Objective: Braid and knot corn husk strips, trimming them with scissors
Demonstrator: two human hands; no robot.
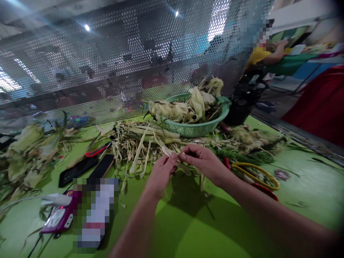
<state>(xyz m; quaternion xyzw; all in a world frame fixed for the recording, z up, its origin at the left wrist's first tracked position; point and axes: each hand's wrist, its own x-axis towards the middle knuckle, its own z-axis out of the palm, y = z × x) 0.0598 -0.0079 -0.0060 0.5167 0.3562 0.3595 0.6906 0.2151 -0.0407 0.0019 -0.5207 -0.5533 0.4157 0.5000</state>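
Observation:
Above the green table, my left hand (162, 172) and my right hand (205, 163) meet with fingertips pinched together. Between them is a pale strip of corn husk (163, 147), which slants up and away from the fingers. Thin pale ends also hang below the hands, partly hidden by them. Just beyond lies a heap of husk strips and curled, knotted pieces (134, 143). To the right of my right hand rest scissors with yellow and red handles (255, 175), among green sprigs.
A green basket (193, 129) holds dried husks and silk. At left are husks (27, 157), a red utility knife (98, 149), a black phone-like slab (77, 171) and a purple power strip (60, 215). A perforated metal panel (113, 71) stands behind; a person in yellow (259, 55) sits beyond.

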